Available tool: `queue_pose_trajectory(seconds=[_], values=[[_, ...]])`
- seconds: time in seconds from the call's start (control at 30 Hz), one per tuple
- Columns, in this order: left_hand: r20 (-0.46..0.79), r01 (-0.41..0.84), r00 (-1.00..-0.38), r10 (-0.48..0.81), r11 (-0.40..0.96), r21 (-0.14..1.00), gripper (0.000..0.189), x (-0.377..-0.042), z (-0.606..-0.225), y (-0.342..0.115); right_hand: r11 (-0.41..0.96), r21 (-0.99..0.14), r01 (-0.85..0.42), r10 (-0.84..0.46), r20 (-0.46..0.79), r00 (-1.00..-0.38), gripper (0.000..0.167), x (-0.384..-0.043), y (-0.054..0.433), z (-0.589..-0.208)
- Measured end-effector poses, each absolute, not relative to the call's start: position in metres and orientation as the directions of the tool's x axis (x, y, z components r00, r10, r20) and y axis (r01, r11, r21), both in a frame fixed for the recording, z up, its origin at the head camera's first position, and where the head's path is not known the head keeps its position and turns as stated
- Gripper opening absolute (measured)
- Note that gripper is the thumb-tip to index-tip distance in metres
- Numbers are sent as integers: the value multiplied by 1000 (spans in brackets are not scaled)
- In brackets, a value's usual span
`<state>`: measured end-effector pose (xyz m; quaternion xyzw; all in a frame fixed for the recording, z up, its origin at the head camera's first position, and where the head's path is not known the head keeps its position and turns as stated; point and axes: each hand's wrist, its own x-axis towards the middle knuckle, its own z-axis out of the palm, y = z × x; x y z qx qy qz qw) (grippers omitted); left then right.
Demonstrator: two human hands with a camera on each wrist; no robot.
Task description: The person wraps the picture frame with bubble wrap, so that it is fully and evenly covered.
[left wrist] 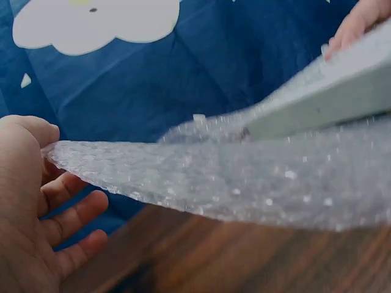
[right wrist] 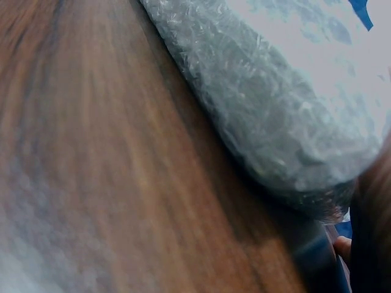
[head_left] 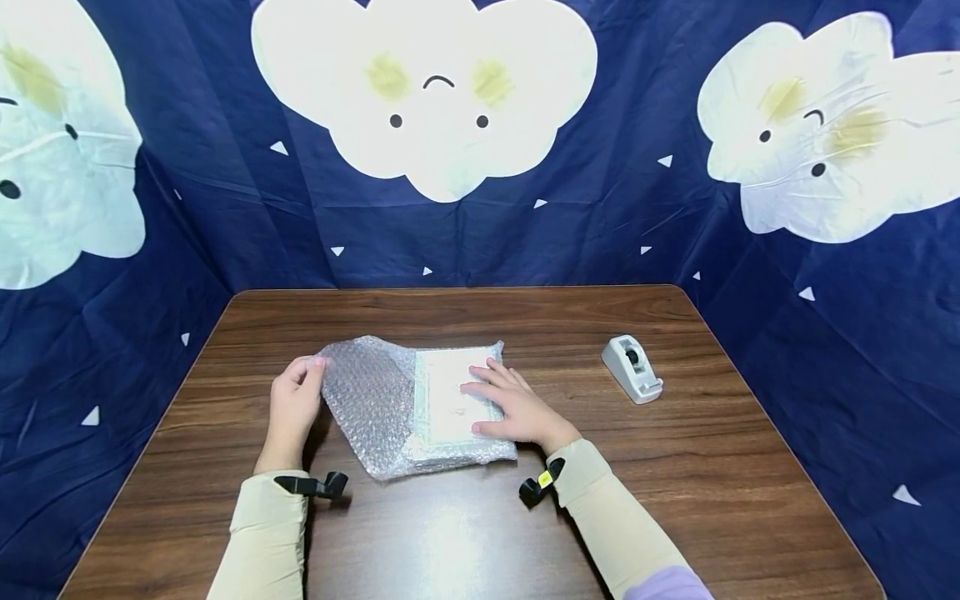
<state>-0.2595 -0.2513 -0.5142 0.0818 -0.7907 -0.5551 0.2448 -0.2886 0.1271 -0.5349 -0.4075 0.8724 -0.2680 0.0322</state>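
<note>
A pale, flat box (head_left: 446, 392) lies on a sheet of bubble wrap (head_left: 371, 400), which covers its right side and edges. My left hand (head_left: 296, 396) pinches the sheet's left corner between thumb and forefinger, holding that flap up off the table. In the left wrist view the other fingers of this hand (left wrist: 67, 207) spread loosely below the bubble wrap (left wrist: 201, 183). With fingers spread, my right hand (head_left: 513, 404) rests on the right part of the box. The right wrist view shows the wrapped edge (right wrist: 275, 122) near the tabletop, with most of that hand out of sight.
A white tape dispenser (head_left: 632, 369) stands to the right on the brown wooden table (head_left: 675, 500). Behind the table hangs a dark blue cloth (head_left: 465, 242) with white clouds. A small black camera is strapped to each wrist.
</note>
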Motion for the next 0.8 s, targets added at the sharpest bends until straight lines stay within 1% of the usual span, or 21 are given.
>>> queue_pose_trajectory(seconds=[0.1, 0.2, 0.37, 0.6, 0.8], values=[[317, 172, -871, -375, 371, 913, 29, -255, -497, -242, 531, -492, -690, -727, 154, -669, 68, -289, 127, -535], [339, 206, -873, -350, 366, 907, 28, -255, -489, -237, 539, -491, -685, -724, 147, -674, 68, -289, 126, -535], [328, 203, -879, -347, 350, 915, 26, -257, -485, -233, 533, -497, -684, -723, 151, -674, 67, -288, 126, -534], [378, 287, -879, -292, 309, 907, 24, -242, -452, -212, 528, -507, -681, -724, 150, -674, 68, -288, 127, -533], [390, 323, -885, -255, 269, 908, 23, -238, -443, -203, 535, -505, -677, -720, 146, -678, 68, -288, 127, -534]])
